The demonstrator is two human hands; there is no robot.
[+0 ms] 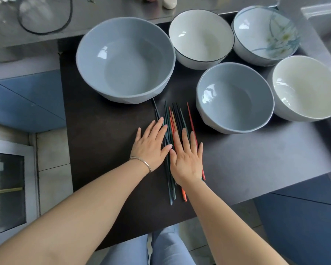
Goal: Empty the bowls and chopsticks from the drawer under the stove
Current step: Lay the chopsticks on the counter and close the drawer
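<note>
Several bowls stand in the dark pulled-out drawer (103, 142): a large grey-blue bowl (125, 60), a black-rimmed white bowl (201, 38), a flower-patterned bowl (265, 34), a smaller grey-blue bowl (234, 97) and a cream bowl (305, 87). A bundle of coloured chopsticks (177, 119) lies lengthwise in front of the bowls. My left hand (151, 144) and my right hand (187, 155) rest flat on the chopsticks side by side, fingers spread and gripping nothing. The hands cover the middle of the bundle.
A steel counter (107, 14) runs behind the drawer, with a black cable loop (46, 25) and a pale oval object (170, 2) on it. Blue cabinet fronts (27, 100) flank the drawer. A glass-fronted appliance (8, 188) stands low at the left. My jeans-clad legs (161, 249) are below.
</note>
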